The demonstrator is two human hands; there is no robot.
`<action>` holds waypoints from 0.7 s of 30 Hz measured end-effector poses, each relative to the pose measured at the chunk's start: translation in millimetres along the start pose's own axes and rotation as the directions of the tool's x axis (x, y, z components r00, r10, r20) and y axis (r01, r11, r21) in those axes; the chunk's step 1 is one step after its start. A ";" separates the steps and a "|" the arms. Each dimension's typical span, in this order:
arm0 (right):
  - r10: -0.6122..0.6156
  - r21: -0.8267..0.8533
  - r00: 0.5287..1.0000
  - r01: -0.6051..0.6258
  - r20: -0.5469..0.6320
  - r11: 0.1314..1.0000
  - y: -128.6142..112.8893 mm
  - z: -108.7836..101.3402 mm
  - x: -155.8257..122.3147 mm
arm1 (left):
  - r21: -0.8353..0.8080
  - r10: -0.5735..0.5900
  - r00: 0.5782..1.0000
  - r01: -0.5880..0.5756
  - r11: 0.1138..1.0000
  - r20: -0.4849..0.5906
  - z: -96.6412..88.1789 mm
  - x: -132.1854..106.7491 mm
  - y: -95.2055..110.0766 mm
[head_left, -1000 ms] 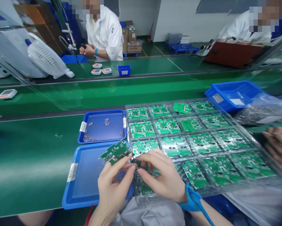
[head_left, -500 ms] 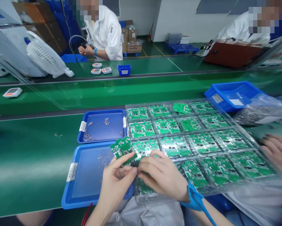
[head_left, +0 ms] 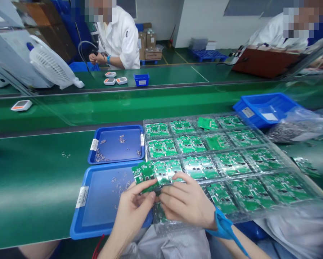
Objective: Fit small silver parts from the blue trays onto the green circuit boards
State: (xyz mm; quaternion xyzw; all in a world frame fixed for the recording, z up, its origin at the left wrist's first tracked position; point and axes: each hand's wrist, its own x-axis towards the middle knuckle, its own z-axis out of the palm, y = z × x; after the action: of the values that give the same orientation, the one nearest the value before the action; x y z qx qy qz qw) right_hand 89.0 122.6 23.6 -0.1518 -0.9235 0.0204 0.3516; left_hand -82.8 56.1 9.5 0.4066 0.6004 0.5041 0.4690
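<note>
Circuit board (head_left: 145, 175) now nearer clear tray (head_left: 282, 158)

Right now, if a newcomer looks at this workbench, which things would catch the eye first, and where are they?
First, the left hand and right hand at bottom centre, pinching one green circuit board between them over the near blue tray. Next, the clear tray of circuit boards that fills the right half of the green bench. Behind it, a person in a white coat works at the far bench.
</note>
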 end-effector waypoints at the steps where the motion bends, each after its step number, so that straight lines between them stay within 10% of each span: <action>1: 0.082 0.063 0.996 -0.079 -0.034 0.995 0.3 0.2 0.1 | 0.053 0.055 0.998 -0.054 0.997 -0.005 -0.7 -1.7 -0.2; 6: 0.617 0.437 0.780 -0.520 -0.108 0.734 -1.0 -1.7 4.2 | 0.350 0.438 0.890 -0.454 0.819 0.130 -3.5 -14.0 -2.6; 10: 0.756 0.563 0.654 -0.617 -0.021 0.549 -2.7 -1.5 8.6 | 0.450 0.581 0.796 -0.587 0.673 0.169 -3.1 -22.2 -1.0; 21: 0.778 0.574 0.626 -0.620 -0.048 0.534 -7.0 -3.4 11.2 | 0.528 0.642 0.712 -0.675 0.515 0.285 -2.6 -29.3 -2.8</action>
State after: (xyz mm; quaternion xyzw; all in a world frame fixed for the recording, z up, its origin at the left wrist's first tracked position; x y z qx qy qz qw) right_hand 81.5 118.9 34.4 -0.4163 -0.6768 0.3791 0.4742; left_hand -78.6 26.9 11.4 0.7422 0.5148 0.4161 0.1051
